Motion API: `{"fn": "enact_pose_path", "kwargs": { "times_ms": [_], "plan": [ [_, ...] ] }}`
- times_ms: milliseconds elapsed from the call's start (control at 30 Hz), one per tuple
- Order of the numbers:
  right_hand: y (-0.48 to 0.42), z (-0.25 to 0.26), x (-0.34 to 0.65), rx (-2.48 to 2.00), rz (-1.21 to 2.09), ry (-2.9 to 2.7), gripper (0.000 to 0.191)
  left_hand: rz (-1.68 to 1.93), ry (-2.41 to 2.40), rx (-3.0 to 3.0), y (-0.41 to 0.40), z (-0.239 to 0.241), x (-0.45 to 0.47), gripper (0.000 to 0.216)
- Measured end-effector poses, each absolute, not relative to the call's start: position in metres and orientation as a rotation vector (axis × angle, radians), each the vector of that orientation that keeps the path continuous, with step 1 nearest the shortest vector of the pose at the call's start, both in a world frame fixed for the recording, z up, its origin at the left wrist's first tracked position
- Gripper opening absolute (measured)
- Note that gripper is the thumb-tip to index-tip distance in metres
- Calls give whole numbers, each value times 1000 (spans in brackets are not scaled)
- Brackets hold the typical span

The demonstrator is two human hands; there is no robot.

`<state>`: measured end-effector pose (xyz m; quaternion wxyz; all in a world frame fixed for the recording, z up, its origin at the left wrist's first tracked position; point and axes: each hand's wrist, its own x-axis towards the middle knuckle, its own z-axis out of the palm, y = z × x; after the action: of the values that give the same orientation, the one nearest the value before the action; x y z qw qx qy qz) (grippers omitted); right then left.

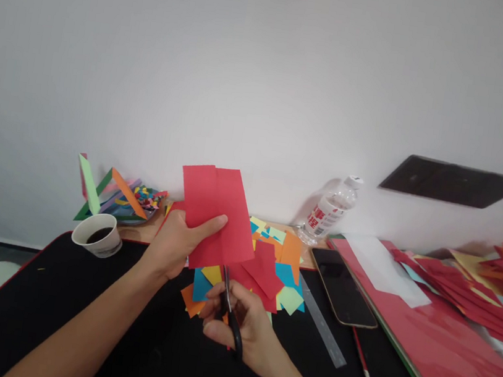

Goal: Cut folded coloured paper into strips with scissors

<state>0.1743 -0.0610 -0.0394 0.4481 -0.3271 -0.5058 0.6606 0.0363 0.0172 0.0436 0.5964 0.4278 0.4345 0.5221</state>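
My left hand (179, 237) grips a sheet of red paper (216, 202) by its left side, thumb laid across the front. A vertical line, a cut or an overlap, runs down the sheet from its top edge. Below it, my right hand (242, 324) holds black-handled scissors (225, 297), fingers around the handles. The scissors point up, and their tips meet the sheet's lower edge; part of the blades is hidden there. Behind and under both hands lies a pile of coloured paper pieces (263, 271) in red, blue, orange, yellow and pale green.
Left of my hands stand a paper cup (98, 234) of dark liquid and folded paper strips (92, 191). To the right are a water bottle (330, 212), a clear ruler (323, 323), a phone (343, 287), a red pencil (362, 354), and a large red sheet stack (435, 345) bearing paper scraps.
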Motion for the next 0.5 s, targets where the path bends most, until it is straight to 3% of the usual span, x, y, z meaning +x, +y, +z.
{"fn": "enact_pose_path", "kwargs": {
  "times_ms": [500],
  "plan": [
    [-60,-35,178,-777,1621,-1224,43,1158,1115,1164,12,35,44,29]
  ]
}}
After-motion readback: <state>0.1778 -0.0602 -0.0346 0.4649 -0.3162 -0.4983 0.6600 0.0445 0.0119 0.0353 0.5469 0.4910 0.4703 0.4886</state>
